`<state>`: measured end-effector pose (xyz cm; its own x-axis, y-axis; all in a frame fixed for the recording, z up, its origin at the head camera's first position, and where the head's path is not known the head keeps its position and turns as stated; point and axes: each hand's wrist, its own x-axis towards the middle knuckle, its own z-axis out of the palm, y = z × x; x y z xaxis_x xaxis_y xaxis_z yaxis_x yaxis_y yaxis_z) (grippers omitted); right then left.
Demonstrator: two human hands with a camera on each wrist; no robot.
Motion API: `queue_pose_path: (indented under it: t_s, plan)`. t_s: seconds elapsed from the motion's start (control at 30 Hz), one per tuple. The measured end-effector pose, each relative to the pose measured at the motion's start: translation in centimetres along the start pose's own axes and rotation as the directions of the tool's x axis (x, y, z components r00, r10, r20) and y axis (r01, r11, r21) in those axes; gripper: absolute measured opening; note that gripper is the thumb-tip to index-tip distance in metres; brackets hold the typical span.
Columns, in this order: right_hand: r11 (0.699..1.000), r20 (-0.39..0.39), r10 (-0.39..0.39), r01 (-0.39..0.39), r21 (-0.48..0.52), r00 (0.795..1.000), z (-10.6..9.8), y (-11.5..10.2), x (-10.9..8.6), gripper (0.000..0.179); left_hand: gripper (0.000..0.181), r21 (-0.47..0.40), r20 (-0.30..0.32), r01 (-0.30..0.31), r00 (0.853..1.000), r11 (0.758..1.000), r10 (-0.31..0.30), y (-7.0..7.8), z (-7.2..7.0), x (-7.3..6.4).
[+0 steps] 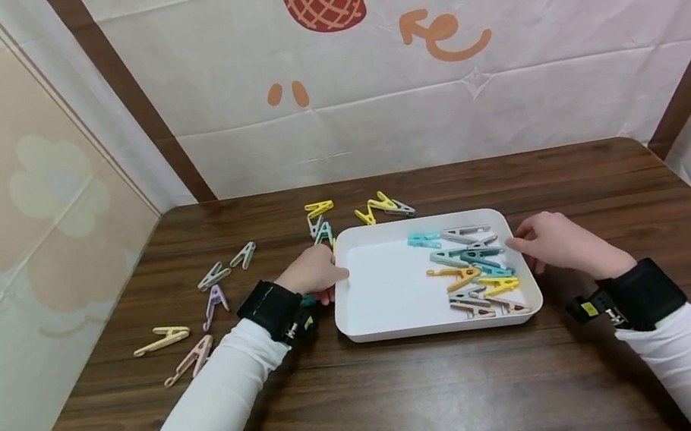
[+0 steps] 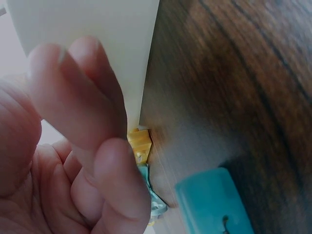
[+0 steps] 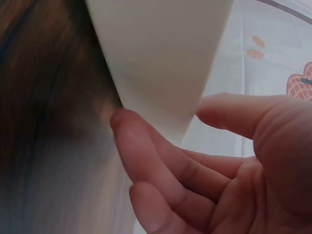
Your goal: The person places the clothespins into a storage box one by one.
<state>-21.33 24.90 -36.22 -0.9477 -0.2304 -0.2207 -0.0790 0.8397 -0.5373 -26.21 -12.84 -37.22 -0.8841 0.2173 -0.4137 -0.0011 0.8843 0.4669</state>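
Observation:
A white rectangular tray [image 1: 382, 290] stands on the table between both hands. My left hand [image 1: 313, 270] grips its left side, thumb over the rim and fingers along the outer wall [image 2: 114, 29]. At the right side my right hand [image 1: 557, 244] holds the tray, with the thumb at the top edge and fingertips low on the wall [image 3: 156, 63]. Clothespins lie in rows in the tray's right half: light blue ones [image 1: 423, 240] at the back, then teal, an orange one [image 1: 456, 276], a yellow one [image 1: 500, 284] and pale ones at the front.
Left of the tray lie loose clothespins: a purple one [image 1: 214, 305], a cream one [image 1: 162, 339], a pink one [image 1: 190, 360] and grey ones. Behind it are yellow clothespins [image 1: 319, 208] and others. A printed curtain [image 1: 371, 126] hangs beyond the table's back edge.

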Motion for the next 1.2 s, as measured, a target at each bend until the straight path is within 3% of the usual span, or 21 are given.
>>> queue_pose_path:
  t_s: [0.23,0.77,0.97,1.07,1.2]
  plan:
    - [1.0,0.057,0.013,-0.013,0.007,0.998,1.2,-0.3,0.4,0.039,0.031,-0.002,-0.008,-0.011,1.0,1.0,0.011,0.0,-0.1,-0.2]
    - [0.999,0.056,0.042,-0.042,-0.004,0.998,1.6,-0.4,0.4,0.049,0.03,-0.021,0.006,-0.009,1.0,1.0,0.01,-0.2,0.1,0.0]
    - [0.999,0.059,0.053,-0.053,0.003,0.997,1.8,-0.2,0.6,0.05,0.036,-0.042,0.001,-0.041,0.999,0.998,0.041,-0.5,0.2,-0.2]
    - [0.999,0.058,0.045,-0.046,0.014,0.997,1.9,-0.1,0.8,0.051,0.045,-0.068,-0.025,-0.076,0.997,0.995,0.074,-0.9,-0.2,-0.7]
    - [0.999,0.059,0.036,-0.037,0.026,0.998,2.0,0.0,0.9,0.05,0.052,-0.115,-0.109,-0.14,0.986,0.983,0.128,-1.7,-1.3,-1.6]
